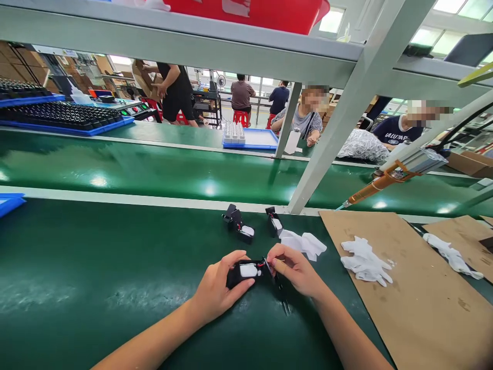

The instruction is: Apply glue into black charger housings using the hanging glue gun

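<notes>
Small black plastic housing (246, 271) with a white insert, held in both hands at the lower centre of the frame.

Head view: the left hand (215, 288) has its grip closed around the black plastic housing just above the green tabletop (96, 267). The right hand (296, 270) pinches a thin dark pointed tool (281, 295) at the housing's right end, beside a red wire (265, 263). Above them lie two more black housings (239, 226) and a crumpled white cloth (304, 242). To the right, white gloves (365, 261) rest on a brown cardboard sheet (416, 298). Other people sit across the belt at the upper right.
</notes>
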The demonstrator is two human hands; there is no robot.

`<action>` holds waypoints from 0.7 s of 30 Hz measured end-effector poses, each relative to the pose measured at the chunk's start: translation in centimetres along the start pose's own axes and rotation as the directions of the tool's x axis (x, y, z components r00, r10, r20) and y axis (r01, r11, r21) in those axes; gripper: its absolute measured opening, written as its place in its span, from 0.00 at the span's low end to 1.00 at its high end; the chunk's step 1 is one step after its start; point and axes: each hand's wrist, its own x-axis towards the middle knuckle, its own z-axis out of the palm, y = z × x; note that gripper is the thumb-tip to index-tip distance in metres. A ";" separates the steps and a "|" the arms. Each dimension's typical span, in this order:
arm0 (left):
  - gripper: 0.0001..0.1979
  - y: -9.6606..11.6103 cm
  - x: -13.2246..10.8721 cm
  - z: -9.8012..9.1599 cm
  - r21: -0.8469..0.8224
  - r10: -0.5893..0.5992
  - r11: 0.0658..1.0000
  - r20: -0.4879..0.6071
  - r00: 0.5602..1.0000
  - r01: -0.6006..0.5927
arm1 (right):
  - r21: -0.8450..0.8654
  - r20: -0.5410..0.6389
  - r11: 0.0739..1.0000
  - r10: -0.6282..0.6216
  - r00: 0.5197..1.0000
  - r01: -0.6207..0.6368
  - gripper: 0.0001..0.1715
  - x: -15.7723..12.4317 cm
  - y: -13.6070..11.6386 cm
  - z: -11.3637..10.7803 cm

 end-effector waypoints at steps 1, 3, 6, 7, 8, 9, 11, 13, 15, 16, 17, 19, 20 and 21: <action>0.26 0.0 0.0 -0.1 0.004 0.029 1.000 -0.012 1.000 -0.029 | -0.017 -0.003 1.000 -0.013 1.000 0.013 0.14 0.0 0.1 0.0; 0.27 0.1 0.1 -0.3 0.013 0.097 0.995 -0.028 0.995 -0.097 | -0.064 -0.003 0.997 -0.049 0.999 0.049 0.13 -0.2 0.1 -0.1; 0.29 0.3 0.5 -0.7 0.034 0.177 0.984 -0.039 0.983 -0.175 | -0.138 -0.004 0.983 -0.119 0.993 0.118 0.11 -0.6 -0.2 -0.2; 0.29 0.4 0.6 -0.9 0.046 0.196 0.980 -0.045 0.980 -0.193 | -0.167 -0.007 0.976 -0.141 0.990 0.138 0.10 -0.7 -0.4 -0.1; 0.29 0.5 0.7 -1.0 0.064 0.211 0.976 -0.051 0.976 -0.208 | -0.194 -0.006 0.969 -0.160 0.987 0.156 0.09 -0.8 -0.5 0.0; 0.29 0.6 0.7 -1.1 0.088 0.225 0.972 -0.058 0.973 -0.220 | -0.214 -0.007 0.962 -0.176 0.984 0.171 0.08 -0.8 -0.6 0.2; 0.28 0.7 0.8 -1.3 0.145 0.261 0.958 -0.070 0.963 -0.249 | -0.222 -0.048 0.958 -0.195 0.980 0.180 0.08 -0.9 -0.7 0.6; 0.25 0.6 0.8 -1.3 0.198 0.295 0.941 -0.080 0.952 -0.275 | -0.207 -0.126 0.967 -0.180 0.976 0.151 0.11 -0.9 -0.6 1.1; 0.24 0.5 0.7 -1.2 0.232 0.318 0.928 -0.080 0.945 -0.293 | -0.208 -0.177 0.975 -0.116 0.977 0.078 0.14 -0.8 -0.5 1.5; 0.23 0.3 0.6 -1.2 0.241 0.324 0.924 -0.076 0.943 -0.298 | -0.209 -0.175 0.977 -0.071 0.982 0.034 0.15 -0.7 -0.4 1.6; 0.23 0.2 0.6 -1.1 0.247 0.325 0.922 -0.070 0.943 -0.299 | -0.209 -0.161 0.978 -0.030 0.986 -0.005 0.15 -0.6 -0.4 1.7; 0.24 0.1 0.5 -1.1 0.251 0.317 0.923 -0.062 0.947 -0.292 | -0.198 -0.149 0.979 0.022 0.989 -0.052 0.15 -0.6 -0.3 1.8; 0.25 0.1 0.5 -1.1 0.246 0.312 0.925 -0.060 0.948 -0.289 | -0.196 -0.153 0.979 0.024 0.988 -0.054 0.14 -0.6 -0.3 1.7; 0.26 0.1 0.5 -1.1 0.236 0.303 0.930 -0.060 0.951 -0.281 | -0.204 -0.160 0.978 0.008 0.987 -0.041 0.13 -0.7 -0.2 1.7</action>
